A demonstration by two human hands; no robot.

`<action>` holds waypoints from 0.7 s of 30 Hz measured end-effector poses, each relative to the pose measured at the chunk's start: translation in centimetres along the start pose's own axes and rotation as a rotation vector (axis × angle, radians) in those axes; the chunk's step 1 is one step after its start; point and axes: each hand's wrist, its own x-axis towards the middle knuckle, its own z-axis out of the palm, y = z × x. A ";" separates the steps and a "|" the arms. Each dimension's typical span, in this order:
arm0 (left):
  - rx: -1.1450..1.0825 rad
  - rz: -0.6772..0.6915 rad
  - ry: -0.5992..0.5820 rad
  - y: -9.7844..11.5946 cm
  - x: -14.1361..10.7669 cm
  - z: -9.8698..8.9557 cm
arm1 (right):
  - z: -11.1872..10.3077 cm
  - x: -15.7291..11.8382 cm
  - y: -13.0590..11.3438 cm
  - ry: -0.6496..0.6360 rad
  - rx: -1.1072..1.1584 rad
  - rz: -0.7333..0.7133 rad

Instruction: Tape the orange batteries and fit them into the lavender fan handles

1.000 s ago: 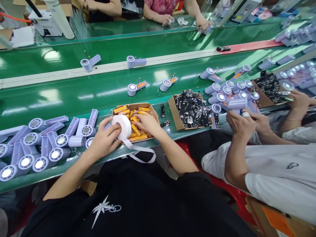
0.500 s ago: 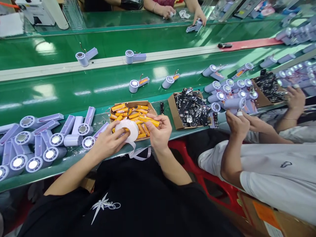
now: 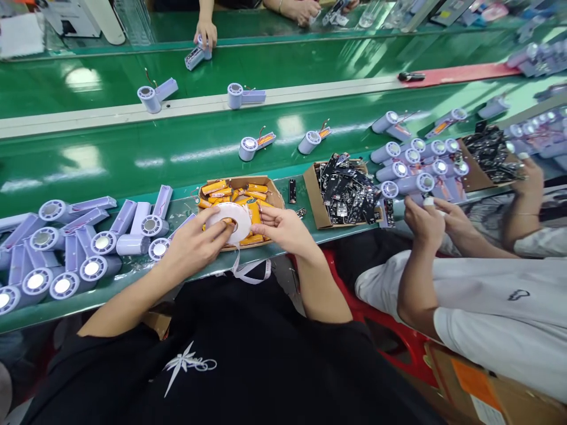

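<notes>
A roll of white tape [image 3: 241, 230] is in my left hand [image 3: 197, 241], whose fingers reach into its core. A loose strip of the tape hangs down toward my black shirt. My right hand [image 3: 287, 231] pinches an orange battery [image 3: 254, 212] against the right side of the roll; the fingers partly cover it. Directly behind and beneath both hands stands a cardboard box [image 3: 277, 196] of orange batteries with thin wires.
Lilac fan-like housings [image 3: 104, 242] crowd the bench at left. Right of the batteries is a box of black circuit boards [image 3: 348, 192]. A co-worker's hands [image 3: 427, 221] hold a lilac housing. Housings stand along the green conveyor [image 3: 177, 156]; across it another person's hand [image 3: 206, 35] grips one.
My right hand has turned and brought the battery from above the box against the tape roll. Across the conveyor, a hand now holds a housing farther left.
</notes>
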 end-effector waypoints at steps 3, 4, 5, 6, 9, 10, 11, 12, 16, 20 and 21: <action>0.006 -0.099 0.174 1.9 -0.8 1.3 | 3.0 -1.0 2.0 0.269 0.108 -0.082; -0.008 -0.157 0.239 3.0 -1.3 1.7 | 4.2 -1.6 2.9 0.362 0.149 -0.118; -0.033 -0.215 0.295 4.2 -1.8 1.9 | 5.1 -2.3 3.5 0.423 0.181 -0.146; -0.073 -0.249 0.336 5.5 -2.3 2.0 | 5.6 -2.9 3.7 0.463 0.201 -0.175; -0.212 -0.180 0.342 8.4 -2.5 1.6 | 3.9 -3.0 2.0 0.541 0.243 -0.334; -0.234 -0.142 0.295 8.6 -2.2 1.4 | 2.6 -2.4 0.9 0.582 0.263 -0.412; -0.239 -0.114 0.234 8.2 -1.8 1.3 | 1.2 -1.6 -0.2 0.607 0.276 -0.468; -0.233 -0.105 0.165 7.4 -1.4 1.2 | -0.2 -0.8 -1.2 0.623 0.275 -0.501; -0.168 -0.243 -0.031 2.3 -2.1 0.6 | -3.0 0.1 -2.2 0.566 0.230 -0.500; 0.111 -0.602 -0.158 0.2 -6.6 -0.3 | -3.2 -2.5 0.6 0.478 0.253 -0.456; 0.170 -0.650 -0.229 0.3 -7.7 -0.6 | -3.2 -3.1 1.3 0.453 0.256 -0.439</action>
